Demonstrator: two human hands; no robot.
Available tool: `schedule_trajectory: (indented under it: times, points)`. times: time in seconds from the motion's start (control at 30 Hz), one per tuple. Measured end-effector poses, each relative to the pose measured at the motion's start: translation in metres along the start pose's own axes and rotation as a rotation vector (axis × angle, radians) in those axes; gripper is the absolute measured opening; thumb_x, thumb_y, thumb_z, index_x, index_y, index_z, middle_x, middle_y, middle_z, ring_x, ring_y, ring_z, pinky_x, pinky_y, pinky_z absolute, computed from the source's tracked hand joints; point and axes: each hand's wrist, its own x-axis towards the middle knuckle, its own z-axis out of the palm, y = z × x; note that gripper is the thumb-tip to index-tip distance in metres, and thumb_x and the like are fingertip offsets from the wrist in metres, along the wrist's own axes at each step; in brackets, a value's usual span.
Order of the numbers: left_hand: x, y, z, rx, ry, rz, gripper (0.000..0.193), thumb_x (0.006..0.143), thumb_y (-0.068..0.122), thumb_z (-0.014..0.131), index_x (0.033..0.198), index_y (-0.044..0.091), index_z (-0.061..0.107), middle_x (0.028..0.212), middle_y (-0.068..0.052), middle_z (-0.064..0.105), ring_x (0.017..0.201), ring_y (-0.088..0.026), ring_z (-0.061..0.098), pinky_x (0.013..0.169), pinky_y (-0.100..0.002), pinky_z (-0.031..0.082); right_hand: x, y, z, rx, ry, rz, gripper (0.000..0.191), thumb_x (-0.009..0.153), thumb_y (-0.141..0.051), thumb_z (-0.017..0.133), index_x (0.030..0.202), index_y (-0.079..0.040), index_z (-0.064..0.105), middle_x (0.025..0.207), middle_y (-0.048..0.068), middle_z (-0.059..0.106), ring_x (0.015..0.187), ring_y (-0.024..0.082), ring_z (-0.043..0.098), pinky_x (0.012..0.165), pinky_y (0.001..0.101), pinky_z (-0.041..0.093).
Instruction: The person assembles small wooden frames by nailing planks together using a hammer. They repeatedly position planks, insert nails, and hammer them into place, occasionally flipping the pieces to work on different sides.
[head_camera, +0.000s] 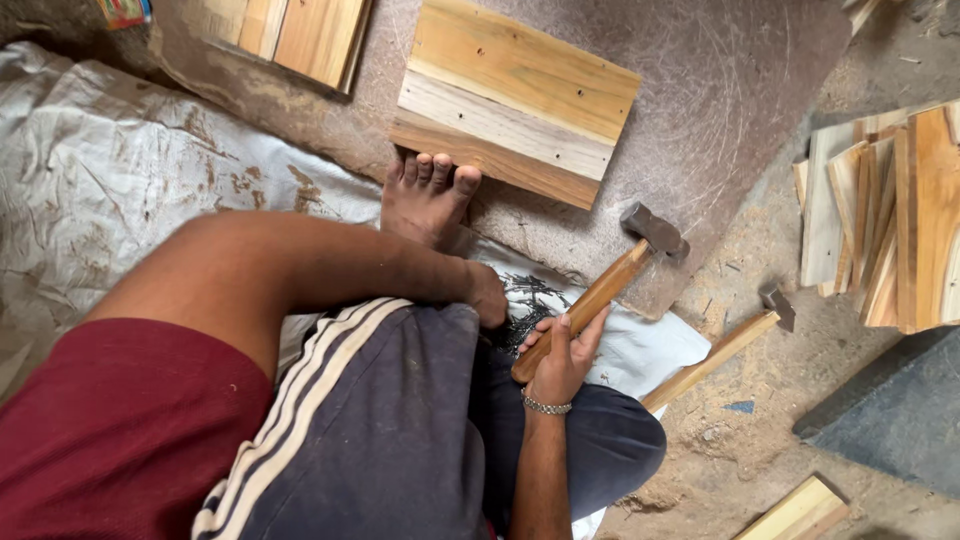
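Two hands, both yours, low in the head view. Right hand (562, 362): closed around the wooden handle of a hammer (600, 294), gripping near the handle's end; the metal head points up and away, resting on the brown mat (740, 90) just beside the panel. Left hand (487, 294): curled over a dark heap of nails (530, 300) on a white sheet (640, 350), just beside the right hand; whether it grips any you cannot tell. One slatted wooden panel (515, 100): flat on the mat, beyond both hands, its near edge pinned under your bare foot (428, 195). One second hammer (730, 345): on the dusty floor, right of the held one. One stack of wooden boards (885, 215): far right, well apart.
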Motion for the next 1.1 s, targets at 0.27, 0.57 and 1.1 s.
schedule_trajectory:
  times: [0.27, 0.57, 1.1]
  points:
    - [-0.019, 0.012, -0.028, 0.070, -0.043, -0.022, 0.031, 0.094, 0.034, 0.061, 0.099, 0.008, 0.077, 0.101, -0.015, 0.076, 0.093, -0.034, 0.073, 0.079, -0.049, 0.059, 0.008, 0.014, -0.004, -0.009, 0.020, -0.010, 0.076, 0.103, -0.014, 0.054, 0.166, -0.012, 0.012, 0.087, 0.009, 0.063, 0.065, 0.015, 0.062, 0.055, 0.0295, 0.056]
    - [-0.084, 0.034, -0.088, -0.374, 0.609, -0.114, 0.010, 0.082, 0.017, 0.070, 0.089, 0.009, 0.070, 0.097, -0.011, 0.069, 0.094, -0.032, 0.071, 0.077, -0.045, 0.058, 0.011, -0.015, 0.017, -0.960, 0.349, -0.741, 0.038, 0.106, -0.013, 0.066, 0.140, 0.004, 0.061, 0.119, 0.020, 0.063, 0.098, 0.025, 0.068, 0.084, 0.0354, 0.061]
    - [-0.176, 0.000, -0.169, -0.737, 1.344, -0.619, 0.020, 0.091, 0.012, 0.073, 0.110, 0.006, 0.070, 0.094, -0.011, 0.077, 0.089, -0.022, 0.077, 0.082, -0.036, 0.061, 0.128, -0.071, 0.092, -0.112, 0.026, -0.057, 0.036, 0.096, -0.003, 0.069, 0.128, 0.011, 0.066, 0.104, 0.013, 0.074, 0.076, 0.011, 0.070, 0.066, 0.0210, 0.061]
